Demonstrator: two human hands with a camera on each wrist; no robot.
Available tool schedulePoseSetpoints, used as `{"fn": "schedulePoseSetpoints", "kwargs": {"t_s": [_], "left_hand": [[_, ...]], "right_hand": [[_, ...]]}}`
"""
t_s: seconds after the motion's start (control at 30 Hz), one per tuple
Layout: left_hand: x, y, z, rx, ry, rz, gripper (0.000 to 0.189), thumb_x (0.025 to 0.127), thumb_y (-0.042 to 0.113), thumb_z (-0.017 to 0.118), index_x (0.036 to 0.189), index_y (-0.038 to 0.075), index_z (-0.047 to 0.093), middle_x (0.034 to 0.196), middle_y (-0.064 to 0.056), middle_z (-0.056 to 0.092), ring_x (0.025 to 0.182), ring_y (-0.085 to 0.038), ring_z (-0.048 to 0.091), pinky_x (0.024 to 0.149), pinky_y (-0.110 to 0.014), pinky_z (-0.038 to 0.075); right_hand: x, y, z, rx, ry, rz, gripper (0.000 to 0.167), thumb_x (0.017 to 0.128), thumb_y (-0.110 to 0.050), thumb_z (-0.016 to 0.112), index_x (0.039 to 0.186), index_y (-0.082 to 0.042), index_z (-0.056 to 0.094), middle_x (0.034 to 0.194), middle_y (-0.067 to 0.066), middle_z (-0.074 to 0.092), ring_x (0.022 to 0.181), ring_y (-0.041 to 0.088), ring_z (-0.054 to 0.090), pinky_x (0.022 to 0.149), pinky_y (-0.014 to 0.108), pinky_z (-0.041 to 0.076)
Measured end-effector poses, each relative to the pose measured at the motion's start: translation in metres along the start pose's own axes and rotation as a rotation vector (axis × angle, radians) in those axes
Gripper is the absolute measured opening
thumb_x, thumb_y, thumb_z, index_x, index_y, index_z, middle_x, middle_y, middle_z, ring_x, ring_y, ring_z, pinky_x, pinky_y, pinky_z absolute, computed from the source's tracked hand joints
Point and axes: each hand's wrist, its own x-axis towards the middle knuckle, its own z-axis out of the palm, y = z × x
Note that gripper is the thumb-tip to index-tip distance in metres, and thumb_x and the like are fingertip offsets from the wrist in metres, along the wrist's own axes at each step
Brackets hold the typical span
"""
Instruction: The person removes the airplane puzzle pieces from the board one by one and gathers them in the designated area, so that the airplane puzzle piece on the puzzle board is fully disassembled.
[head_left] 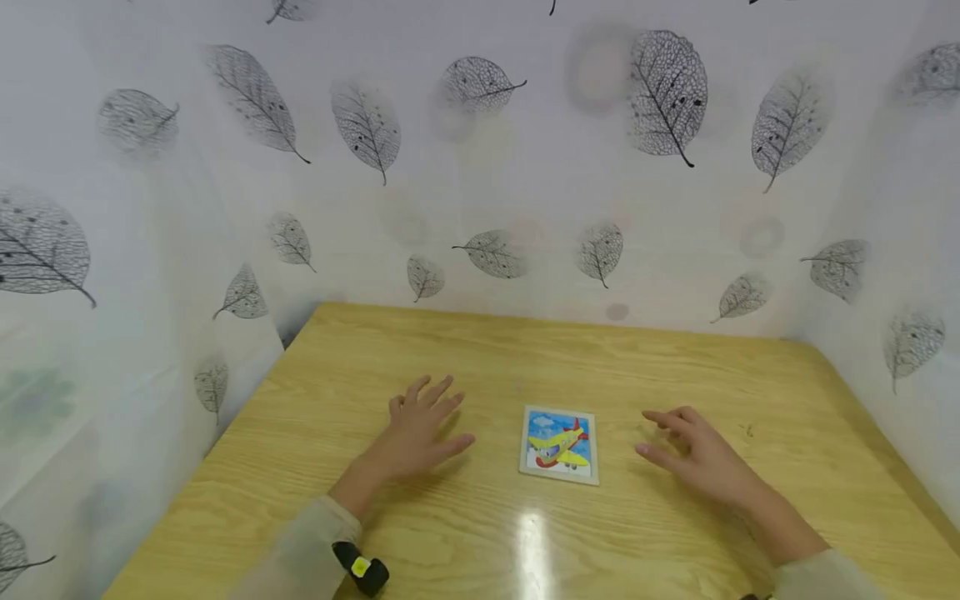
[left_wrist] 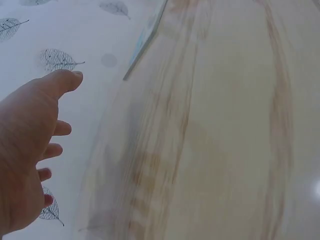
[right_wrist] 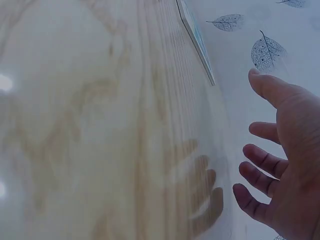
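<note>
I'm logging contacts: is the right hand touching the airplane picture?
Apart. The head view plainly shows a strip of wooden tabletop between the right hand and the airplane picture.

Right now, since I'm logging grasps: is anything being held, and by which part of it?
Nothing is held. The left hand and right hand are both empty, and the airplane picture lies on the table between them, untouched.

White glare on glossy tabletop [head_left: 645,542]
</note>
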Motion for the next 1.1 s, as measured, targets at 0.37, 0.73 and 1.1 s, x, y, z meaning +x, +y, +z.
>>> {"fn": "schedulePoseSetpoints", "kwargs": {"t_s": [0.37,0.73,1.1], "left_hand": [[0.026,0.029,0.030,-0.199,-0.058,0.097,0.062,0.094,0.041,0.067,0.140,0.001,0.055,0.156,-0.009,0.042,0.134,-0.033,0.039,0.109,-0.053,0.038],[0.035,0.054,0.051,-0.346,-0.099,0.029,0.056,0.092,0.034,0.072,0.137,0.004,0.059,0.153,-0.006,0.046,0.142,-0.030,0.042,0.116,-0.048,0.037],[0.043,0.064,0.062,-0.498,-0.001,0.019,0.042,0.086,0.019,0.079,0.119,-0.004,0.070,0.135,-0.014,0.061,0.112,-0.026,0.066,0.093,-0.032,0.056]], "right_hand": [[0.025,-0.018,0.023,0.160,-0.100,-0.023,0.054,0.091,-0.039,0.073,0.130,-0.004,0.062,0.098,0.005,0.059,0.078,0.009,0.052,0.066,0.023,0.047],[0.043,-0.036,0.040,0.269,-0.187,-0.067,0.046,0.092,-0.030,0.073,0.126,-0.001,0.063,0.087,0.001,0.059,0.068,0.007,0.050,0.057,0.021,0.046],[0.067,-0.059,0.056,0.285,-0.242,-0.055,0.038,0.092,-0.028,0.072,0.119,-0.001,0.067,0.082,0.001,0.063,0.064,0.007,0.053,0.055,0.022,0.046]]}}
